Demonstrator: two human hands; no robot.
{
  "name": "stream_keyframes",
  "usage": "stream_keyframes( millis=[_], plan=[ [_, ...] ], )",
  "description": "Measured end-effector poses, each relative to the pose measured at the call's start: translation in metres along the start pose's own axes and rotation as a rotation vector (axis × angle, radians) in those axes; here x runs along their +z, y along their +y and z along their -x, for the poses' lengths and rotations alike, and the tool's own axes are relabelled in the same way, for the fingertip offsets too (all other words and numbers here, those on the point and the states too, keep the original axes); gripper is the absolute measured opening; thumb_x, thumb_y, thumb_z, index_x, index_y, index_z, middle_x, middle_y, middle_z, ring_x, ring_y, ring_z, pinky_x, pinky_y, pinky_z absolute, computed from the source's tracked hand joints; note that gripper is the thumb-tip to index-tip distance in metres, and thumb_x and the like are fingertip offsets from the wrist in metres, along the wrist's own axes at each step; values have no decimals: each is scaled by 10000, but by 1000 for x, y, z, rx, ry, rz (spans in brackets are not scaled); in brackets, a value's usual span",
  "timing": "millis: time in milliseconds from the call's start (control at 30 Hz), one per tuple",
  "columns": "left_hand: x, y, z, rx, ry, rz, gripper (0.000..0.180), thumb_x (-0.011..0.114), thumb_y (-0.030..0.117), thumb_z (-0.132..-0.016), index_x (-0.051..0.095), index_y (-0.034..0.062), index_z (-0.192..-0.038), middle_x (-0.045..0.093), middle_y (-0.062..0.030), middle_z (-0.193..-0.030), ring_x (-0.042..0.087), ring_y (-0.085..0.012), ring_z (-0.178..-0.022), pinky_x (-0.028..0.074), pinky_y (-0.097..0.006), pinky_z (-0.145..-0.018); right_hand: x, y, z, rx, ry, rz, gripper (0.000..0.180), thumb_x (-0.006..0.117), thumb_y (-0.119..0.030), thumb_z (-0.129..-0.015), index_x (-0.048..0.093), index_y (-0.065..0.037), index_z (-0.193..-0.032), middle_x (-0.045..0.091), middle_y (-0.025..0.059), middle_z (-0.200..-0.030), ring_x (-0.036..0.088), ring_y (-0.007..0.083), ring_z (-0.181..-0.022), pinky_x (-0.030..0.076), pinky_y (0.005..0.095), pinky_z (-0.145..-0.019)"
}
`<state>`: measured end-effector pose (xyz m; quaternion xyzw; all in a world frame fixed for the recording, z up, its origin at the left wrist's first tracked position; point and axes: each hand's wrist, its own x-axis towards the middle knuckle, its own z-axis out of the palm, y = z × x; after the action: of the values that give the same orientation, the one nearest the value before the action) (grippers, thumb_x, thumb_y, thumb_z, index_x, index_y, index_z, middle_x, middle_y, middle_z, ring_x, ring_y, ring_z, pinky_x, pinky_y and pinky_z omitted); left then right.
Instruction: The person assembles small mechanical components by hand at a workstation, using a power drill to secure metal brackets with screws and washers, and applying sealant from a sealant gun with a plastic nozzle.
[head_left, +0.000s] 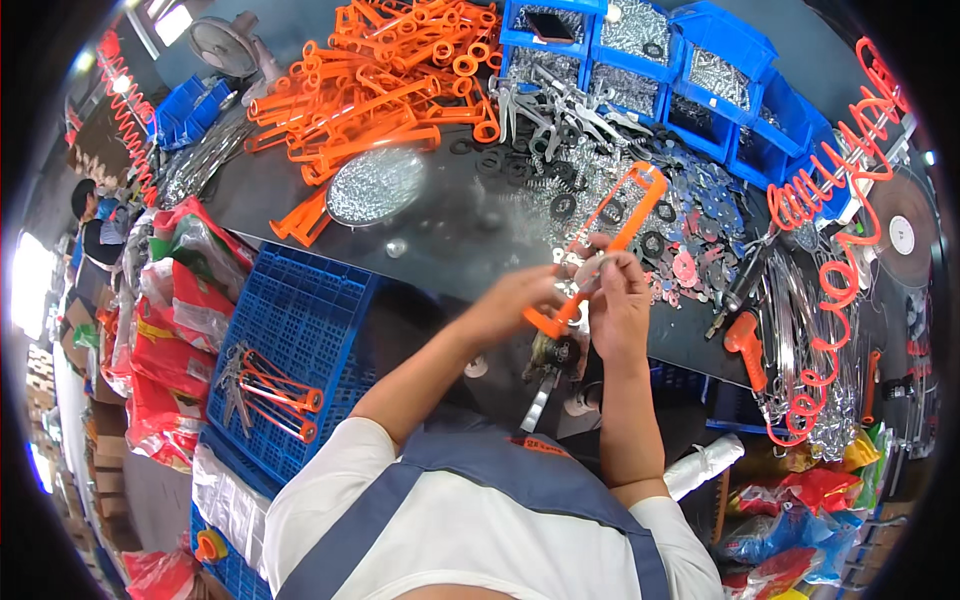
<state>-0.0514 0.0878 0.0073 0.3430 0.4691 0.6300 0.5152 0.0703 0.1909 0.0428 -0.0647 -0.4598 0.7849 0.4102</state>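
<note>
An orange caulking gun frame (628, 225) slants between my hands above the front edge of the bench. My right hand (622, 300) is closed on it, with a pale round disc (588, 270) at its fingertips. On the other side, my left hand (528, 292) is close against the frame; its fingers are blurred and partly hidden, so its grip does not show. Just beneath the hands is a dark clamp-like fixture (556, 352) with a metal lever (540, 400). Beyond them spread loose springs, black washers (563, 207) and small metal plates (705, 195).
Orange frames (380, 75) pile up at the back left, beside a round tray of small metal parts (375, 186). Blue bins (690, 125) line the back right. Silver trigger handles (560, 110) lie before them. Right: an orange-handled power driver (745, 350), coiled red hose (838, 270). Left: blue crate (290, 330).
</note>
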Motion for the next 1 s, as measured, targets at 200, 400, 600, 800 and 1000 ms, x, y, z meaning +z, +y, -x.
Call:
stream_keyframes(
  millis=[200,400,600,800,1000],
  plan=[
    [26,16,21,548,-8,-788,604,707,158,-786,426,15,-1301,574,-120,-1120,560,-208,-1026,452,-330,-864,20,6,9,-173,86,149,118,506,-141,-948,520,-25,-968,541,17,-862,475,49,-698,415,206,-602],
    [22,11,31,239,-70,-564,614,748,57,-700,473,42,-1248,535,-106,-1176,540,-189,-1052,459,-326,-842,34,-4,30,-395,-182,580,71,570,-43,-874,579,4,-927,581,124,-1064,545,134,-857,439,244,-755],
    [12,-17,27,276,-42,-1039,448,784,82,-677,543,52,-1054,580,-89,-1008,580,-182,-907,482,-307,-751,-21,-41,60,-231,280,84,45,595,-3,-854,634,15,-868,593,59,-896,547,90,-691,420,205,-528],
    [23,-17,26,299,-28,-1178,404,808,123,-653,566,63,-971,611,-63,-948,617,-212,-860,494,-331,-728,-37,-34,85,-105,344,340,136,581,33,-861,559,-1,-991,595,45,-766,539,59,-596,396,179,-478],
    [37,-12,29,224,-53,-895,380,774,100,-696,560,64,-1007,645,-81,-947,639,-218,-867,503,-331,-724,-55,-19,99,-86,209,606,119,625,61,-807,602,-10,-900,611,65,-905,556,77,-691,431,201,-554]
  ],
)
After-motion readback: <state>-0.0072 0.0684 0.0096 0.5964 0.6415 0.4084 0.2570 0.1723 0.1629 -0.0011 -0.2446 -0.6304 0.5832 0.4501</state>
